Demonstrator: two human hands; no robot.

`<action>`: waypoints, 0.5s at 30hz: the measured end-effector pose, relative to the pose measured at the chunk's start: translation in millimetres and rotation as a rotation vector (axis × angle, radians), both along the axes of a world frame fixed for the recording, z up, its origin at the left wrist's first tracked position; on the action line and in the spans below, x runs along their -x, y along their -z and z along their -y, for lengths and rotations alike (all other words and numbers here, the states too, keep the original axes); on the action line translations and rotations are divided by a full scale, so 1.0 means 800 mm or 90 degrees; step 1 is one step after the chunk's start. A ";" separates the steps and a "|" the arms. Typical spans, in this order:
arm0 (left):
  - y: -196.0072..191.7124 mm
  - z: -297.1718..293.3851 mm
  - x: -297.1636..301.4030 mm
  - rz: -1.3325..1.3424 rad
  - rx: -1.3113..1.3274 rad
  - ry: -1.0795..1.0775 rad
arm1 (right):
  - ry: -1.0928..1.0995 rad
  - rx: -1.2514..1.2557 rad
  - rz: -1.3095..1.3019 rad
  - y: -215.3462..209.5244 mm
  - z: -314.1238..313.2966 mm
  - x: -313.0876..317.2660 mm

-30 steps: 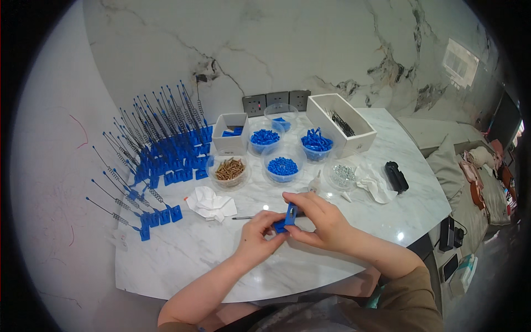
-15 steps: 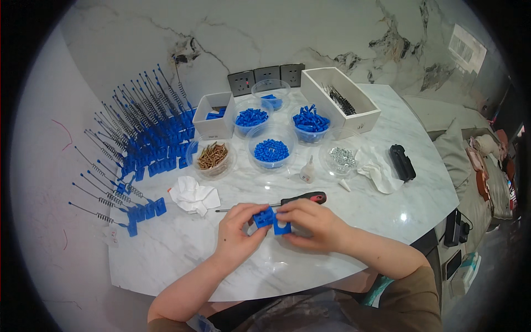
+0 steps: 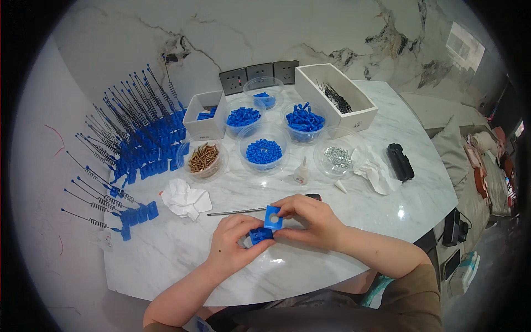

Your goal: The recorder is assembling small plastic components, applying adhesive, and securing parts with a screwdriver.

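Note:
Between the thumb and fingers of my left hand (image 3: 233,239) is a blue plastic block (image 3: 260,235) with recesses in its face. My right hand (image 3: 310,222) grips a flat blue plastic plate (image 3: 272,217) with a round hole through it. The plate is tilted up just above the block, and their edges seem to meet; whether they are joined I cannot tell. Behind my hands lies a screwdriver (image 3: 238,212), its shaft pointing left and its handle mostly hidden by my right hand.
Blue-based spring rods (image 3: 144,127) crowd the left side. Tubs hold brass screws (image 3: 203,158), blue beads (image 3: 264,151), blue parts (image 3: 304,119) and metal nuts or washers (image 3: 337,158). Crumpled tissue (image 3: 185,199), a small dropper bottle (image 3: 302,172) and a black tool (image 3: 400,162) lie around.
The holed plate has been raised and turned from beside the block to above it. My left hand has lowered the block slightly. The view has shifted a little.

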State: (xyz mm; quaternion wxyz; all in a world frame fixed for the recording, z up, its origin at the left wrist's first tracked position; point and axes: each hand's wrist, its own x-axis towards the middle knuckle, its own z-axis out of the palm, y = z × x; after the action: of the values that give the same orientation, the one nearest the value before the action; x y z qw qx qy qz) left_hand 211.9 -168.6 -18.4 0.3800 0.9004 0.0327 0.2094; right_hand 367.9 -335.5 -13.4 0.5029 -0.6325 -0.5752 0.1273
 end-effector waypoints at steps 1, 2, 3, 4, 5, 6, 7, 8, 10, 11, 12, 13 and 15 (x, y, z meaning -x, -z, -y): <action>0.001 -0.001 0.001 0.000 0.000 -0.002 | 0.011 -0.029 0.005 0.001 -0.002 0.001; 0.002 -0.002 0.002 0.010 0.001 0.003 | 0.022 -0.057 0.009 0.001 -0.005 0.003; 0.003 -0.004 0.001 0.022 0.002 0.010 | 0.021 -0.056 0.011 -0.001 -0.008 0.004; 0.004 -0.005 0.001 0.023 0.004 0.008 | 0.025 -0.106 0.065 -0.002 -0.013 0.006; 0.004 -0.007 0.000 0.022 0.063 0.006 | 0.027 -0.156 0.119 -0.004 -0.017 0.006; 0.004 -0.010 0.002 0.020 0.121 0.000 | 0.021 -0.156 0.117 -0.009 -0.022 0.009; 0.006 -0.010 0.000 0.020 0.122 -0.007 | 0.015 -0.157 0.124 -0.015 -0.027 0.012; 0.010 -0.009 -0.003 0.068 0.317 0.034 | 0.009 -0.159 0.131 -0.018 -0.030 0.015; 0.007 -0.011 -0.003 0.120 0.514 0.070 | 0.019 -0.150 0.121 -0.019 -0.033 0.017; 0.002 -0.012 -0.002 0.107 0.615 0.118 | 0.035 -0.143 0.113 -0.019 -0.034 0.018; 0.000 -0.013 -0.001 0.093 0.718 0.169 | 0.032 -0.138 0.109 -0.018 -0.034 0.022; 0.003 -0.015 0.000 0.092 0.724 0.165 | 0.034 -0.125 0.043 -0.017 -0.033 0.027; 0.013 -0.022 0.000 0.055 0.697 0.175 | 0.035 -0.102 -0.029 -0.014 -0.031 0.032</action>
State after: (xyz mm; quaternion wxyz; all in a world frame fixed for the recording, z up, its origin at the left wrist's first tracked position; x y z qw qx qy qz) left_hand 211.9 -151.0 -28.5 0.8165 0.5582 0.0037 0.1474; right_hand 342.3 -310.6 -2.0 0.5682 -0.6026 -0.5545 0.0810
